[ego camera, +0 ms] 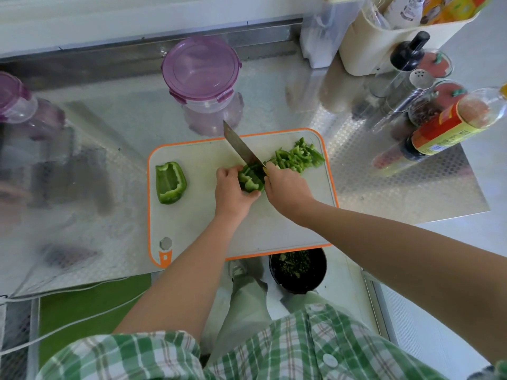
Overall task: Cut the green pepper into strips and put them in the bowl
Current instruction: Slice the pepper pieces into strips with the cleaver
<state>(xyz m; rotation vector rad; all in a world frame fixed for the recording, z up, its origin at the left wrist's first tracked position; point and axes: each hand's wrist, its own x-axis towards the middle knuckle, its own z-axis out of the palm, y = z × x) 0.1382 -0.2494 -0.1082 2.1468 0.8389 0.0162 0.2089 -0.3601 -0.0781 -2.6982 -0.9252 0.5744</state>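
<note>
A shiny metal counter [274, 100] fills most of the frame, and a white cutting board with an orange rim [197, 220] lies at its centre. A clear container with a purple lid [201, 68] stands above the board. At bottom centre, a black round container [315, 278] holding green bits shows below the board's lower edge. The left hand [233, 193] curls its fingers over a pepper piece [249, 179] mid-board, thumb tucked against its near side. The right hand [285, 187] wraps closed around the handle of a knife [241, 146], whose blade slants toward upper left and meets that piece. A pepper half [170, 182] lies at the board's left, apart from the hands. Cut pepper strips [299, 156] are piled at the board's upper right.
</note>
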